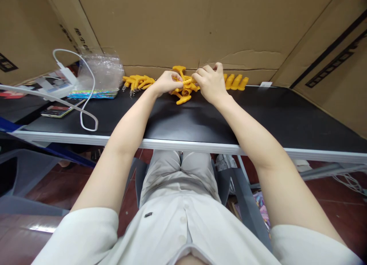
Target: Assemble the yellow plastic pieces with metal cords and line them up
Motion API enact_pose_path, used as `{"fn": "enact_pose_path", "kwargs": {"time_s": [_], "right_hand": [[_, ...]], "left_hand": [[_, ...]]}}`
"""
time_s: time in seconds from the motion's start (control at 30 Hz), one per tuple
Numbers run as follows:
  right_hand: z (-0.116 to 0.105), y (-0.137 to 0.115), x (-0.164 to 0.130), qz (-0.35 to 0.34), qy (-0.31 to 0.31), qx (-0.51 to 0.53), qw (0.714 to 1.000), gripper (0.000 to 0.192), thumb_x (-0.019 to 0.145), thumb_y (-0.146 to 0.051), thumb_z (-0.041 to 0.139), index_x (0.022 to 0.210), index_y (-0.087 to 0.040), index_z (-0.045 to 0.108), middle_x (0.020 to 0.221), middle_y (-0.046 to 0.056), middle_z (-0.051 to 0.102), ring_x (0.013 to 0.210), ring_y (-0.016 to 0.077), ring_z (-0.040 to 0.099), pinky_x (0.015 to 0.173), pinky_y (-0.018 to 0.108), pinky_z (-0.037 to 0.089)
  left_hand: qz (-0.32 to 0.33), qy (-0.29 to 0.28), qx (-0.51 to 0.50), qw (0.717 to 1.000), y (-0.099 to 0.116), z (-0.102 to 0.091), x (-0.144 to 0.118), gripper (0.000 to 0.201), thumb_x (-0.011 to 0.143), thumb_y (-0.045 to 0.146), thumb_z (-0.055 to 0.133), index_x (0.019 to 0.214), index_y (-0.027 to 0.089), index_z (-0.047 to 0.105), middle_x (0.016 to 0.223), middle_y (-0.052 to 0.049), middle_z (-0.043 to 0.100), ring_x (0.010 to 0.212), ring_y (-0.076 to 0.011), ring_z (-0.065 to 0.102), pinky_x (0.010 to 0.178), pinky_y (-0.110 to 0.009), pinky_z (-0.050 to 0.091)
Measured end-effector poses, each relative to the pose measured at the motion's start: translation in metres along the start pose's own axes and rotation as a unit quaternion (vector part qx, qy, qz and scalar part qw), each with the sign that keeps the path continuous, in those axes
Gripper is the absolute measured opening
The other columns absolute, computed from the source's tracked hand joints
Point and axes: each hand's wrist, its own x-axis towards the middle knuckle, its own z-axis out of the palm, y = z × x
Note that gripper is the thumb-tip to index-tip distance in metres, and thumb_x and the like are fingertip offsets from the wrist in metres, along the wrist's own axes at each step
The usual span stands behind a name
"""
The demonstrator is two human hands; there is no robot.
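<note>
Near the back of the black table, my left hand [168, 83] is closed, its thumb and fingers pinching one end of a yellow corkscrew part [187, 81]. From the other side my right hand [211, 83] grips the same piece, its fingertips curled and partly hiding it. Loose yellow T-shaped handles [183, 100] lie around and below the hands. To the left is a pile of yellow corkscrews [138, 81] with bare metal spirals sticking out. A row of yellow tapered sleeves [237, 82] leans behind and right of my right hand.
Cardboard walls [172, 28] enclose the back and sides of the table [183, 121]. At left are clear plastic bags [100, 72], a phone [61, 110] and a white cable [93, 79] looping over the table. A small white card [266, 84] lies at the back right.
</note>
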Motion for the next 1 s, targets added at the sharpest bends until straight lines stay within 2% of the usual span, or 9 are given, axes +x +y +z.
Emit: {"fn": "enact_pose_path", "kwargs": {"time_s": [0.13,0.23,0.33,0.5,0.67,0.77,0.83,0.9,1.0], "right_hand": [[0.004,-0.002,0.0,0.0,-0.003,0.021,1.0,0.05,0.112,-0.017,0.027,0.137,-0.021,0.07,0.139,0.014,0.071,0.147,0.0389,0.055,0.13,0.068,0.025],[0.011,0.003,0.0,0.011,-0.008,0.015,1.0,0.043,0.112,-0.024,0.036,0.143,-0.019,0.066,0.141,0.017,0.07,0.146,0.0408,0.056,0.131,0.067,0.024],[0.018,0.012,0.0,0.02,-0.013,0.01,1.0,0.045,0.111,-0.027,0.038,0.146,-0.016,0.064,0.146,0.021,0.068,0.144,0.0423,0.056,0.128,0.066,0.029],[0.023,0.019,0.001,0.02,-0.011,0.027,0.999,0.048,0.114,-0.033,0.033,0.148,-0.018,0.064,0.148,0.021,0.068,0.146,0.0437,0.053,0.123,0.067,0.033],[0.018,0.016,0.002,0.018,-0.025,0.02,0.999,0.044,0.114,-0.031,0.035,0.14,-0.017,0.067,0.14,0.02,0.07,0.146,0.0435,0.054,0.126,0.068,0.03],[0.015,0.014,0.003,0.015,-0.016,0.016,1.0,0.045,0.116,-0.034,0.032,0.135,-0.02,0.069,0.135,0.017,0.071,0.146,0.0417,0.054,0.128,0.067,0.03],[0.012,0.013,0.003,0.015,-0.001,0.018,1.0,0.048,0.116,-0.029,0.026,0.133,-0.02,0.071,0.134,0.016,0.072,0.145,0.0404,0.055,0.128,0.068,0.029],[0.01,0.013,0.003,0.016,0.017,0.02,1.0,0.053,0.114,-0.022,0.021,0.131,-0.021,0.071,0.134,0.014,0.072,0.145,0.0392,0.056,0.128,0.069,0.029],[0.009,0.012,0.003,0.014,0.032,0.011,0.999,0.056,0.114,-0.018,0.019,0.13,-0.021,0.072,0.134,0.013,0.072,0.146,0.0374,0.057,0.128,0.068,0.029]], "left_hand": [[-0.007,0.001,0.044,0.999,0.006,-0.001,-0.006,0.015,0.082,0.021,0.073,0.096,0.022,0.069,0.077,-0.002,0.064,0.085,-0.0241,0.071,0.092,-0.043,0.063],[0.041,0.055,0.132,0.989,0.016,0.004,-0.013,0.029,0.079,0.017,0.074,0.107,0.023,0.072,0.095,-0.007,0.074,0.107,-0.0316,0.074,0.106,-0.045,0.058],[0.065,0.1,0.208,0.971,0.025,0.009,-0.02,0.042,0.08,0.016,0.071,0.121,0.025,0.072,0.117,-0.01,0.077,0.124,-0.0381,0.071,0.115,-0.047,0.051],[0.092,0.103,0.218,0.966,0.029,0.011,-0.023,0.046,0.083,0.017,0.068,0.128,0.026,0.07,0.129,-0.01,0.076,0.133,-0.0403,0.067,0.119,-0.047,0.047],[0.091,0.088,0.204,0.971,0.024,0.01,-0.019,0.045,0.08,0.014,0.07,0.124,0.024,0.071,0.121,-0.01,0.077,0.13,-0.0397,0.069,0.118,-0.047,0.048],[0.081,0.095,0.173,0.977,0.021,0.011,-0.014,0.041,0.079,0.014,0.072,0.118,0.023,0.072,0.112,-0.009,0.077,0.126,-0.0381,0.07,0.118,-0.047,0.049],[0.069,0.095,0.133,0.984,0.019,0.012,-0.01,0.033,0.078,0.015,0.074,0.11,0.022,0.072,0.101,-0.007,0.075,0.122,-0.0353,0.071,0.117,-0.045,0.052],[0.043,0.07,0.081,0.993,0.017,0.013,-0.006,0.021,0.079,0.017,0.075,0.098,0.022,0.071,0.085,-0.004,0.07,0.11,-0.0314,0.074,0.11,-0.044,0.057],[-0.009,0.013,0.012,1.0,0.016,0.011,-0.004,0.01,0.082,0.023,0.075,0.085,0.022,0.066,0.064,0.001,0.056,0.079,-0.0242,0.072,0.089,-0.042,0.064]]}}
